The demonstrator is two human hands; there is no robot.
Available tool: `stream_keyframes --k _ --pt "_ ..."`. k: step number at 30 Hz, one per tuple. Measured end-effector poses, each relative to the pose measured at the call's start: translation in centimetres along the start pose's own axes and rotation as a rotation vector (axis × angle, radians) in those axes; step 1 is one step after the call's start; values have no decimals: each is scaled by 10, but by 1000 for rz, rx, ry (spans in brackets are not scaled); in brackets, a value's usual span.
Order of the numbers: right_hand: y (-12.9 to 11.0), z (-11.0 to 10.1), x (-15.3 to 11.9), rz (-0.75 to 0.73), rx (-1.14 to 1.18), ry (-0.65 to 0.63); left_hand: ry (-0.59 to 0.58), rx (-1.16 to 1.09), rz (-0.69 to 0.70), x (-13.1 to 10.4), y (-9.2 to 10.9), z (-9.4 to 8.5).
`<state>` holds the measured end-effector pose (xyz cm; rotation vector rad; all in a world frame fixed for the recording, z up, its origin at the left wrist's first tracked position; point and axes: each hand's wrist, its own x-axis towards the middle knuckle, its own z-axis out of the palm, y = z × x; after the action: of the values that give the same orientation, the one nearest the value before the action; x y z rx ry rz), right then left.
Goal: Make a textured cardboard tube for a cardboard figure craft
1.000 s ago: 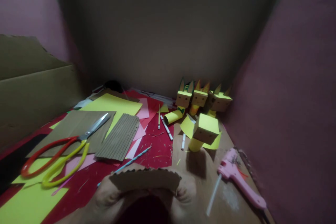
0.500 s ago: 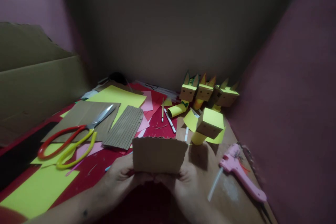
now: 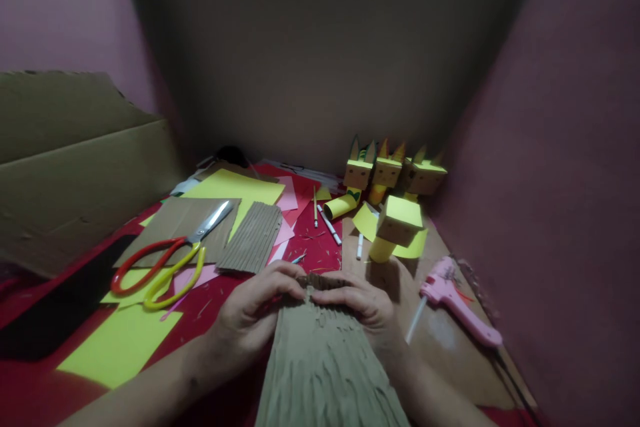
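My left hand [image 3: 255, 317] and my right hand [image 3: 360, 307] both grip the far edge of a brown corrugated cardboard strip [image 3: 323, 367] that runs from my fingers toward the camera. The fingertips of both hands curl over that edge and nearly meet in the middle. Just beyond my right hand stands a paper figure with a yellow-topped box head [image 3: 399, 221] on a yellow tube.
Red and yellow scissors [image 3: 165, 261] lie on brown card at the left, beside another corrugated piece [image 3: 251, 247]. A pink glue gun [image 3: 457, 307] lies at the right. Three eared box figures [image 3: 389, 173] stand at the back. Pens [image 3: 329, 223], coloured paper sheets and a cardboard wall [image 3: 70, 167] surround them.
The cardboard strip was held upright by its lower corners; now it lies flat toward me, and both hands have moved forward onto its far edge.
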<state>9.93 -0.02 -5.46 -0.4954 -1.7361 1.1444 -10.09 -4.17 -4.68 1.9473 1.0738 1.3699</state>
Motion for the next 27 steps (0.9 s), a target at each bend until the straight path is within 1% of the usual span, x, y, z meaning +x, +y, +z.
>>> stream_keyframes --k 3,4,5,7,8,9,10,11,14,15,16,17,18,19,21,23,27 --pt "-3 0 1 -77 -64 7 111 -294 -274 5 13 -1" --pt "-4 0 1 -113 -97 8 134 -391 -383 7 15 -1" --pt "-4 0 2 -152 -135 8 134 -472 -497 9 17 -1" --pt "-6 -1 3 -218 -208 -22 64 -581 -695 12 16 1" --pt "-7 -1 3 -234 -230 -54 12 -612 -760 12 15 2" --pt "-8 -2 3 -223 -234 -82 -32 -630 -795 13 14 3" --pt "-9 -4 3 -189 -220 -86 -51 -635 -805 13 13 5" --pt "-10 -5 3 -137 -183 -52 -41 -629 -800 13 12 6" --pt "-14 -10 3 76 66 164 32 -574 -761 14 12 8" --pt "-15 -11 4 158 153 192 50 -558 -753 14 13 8" --pt "-15 -11 5 242 216 183 57 -544 -749 14 14 9" --pt "-15 -10 6 323 247 148 50 -525 -749 15 16 9" --pt "-14 -8 7 395 233 104 37 -499 -750 14 17 10" --pt "-14 -6 9 443 195 75 17 -465 -749 14 18 11" --pt "-13 0 13 484 114 55 -28 -370 -720 14 19 11" --pt "-14 5 16 506 91 75 -49 -230 -626 13 19 11" --pt "-15 11 18 529 138 123 -25 99 -277 10 13 8"
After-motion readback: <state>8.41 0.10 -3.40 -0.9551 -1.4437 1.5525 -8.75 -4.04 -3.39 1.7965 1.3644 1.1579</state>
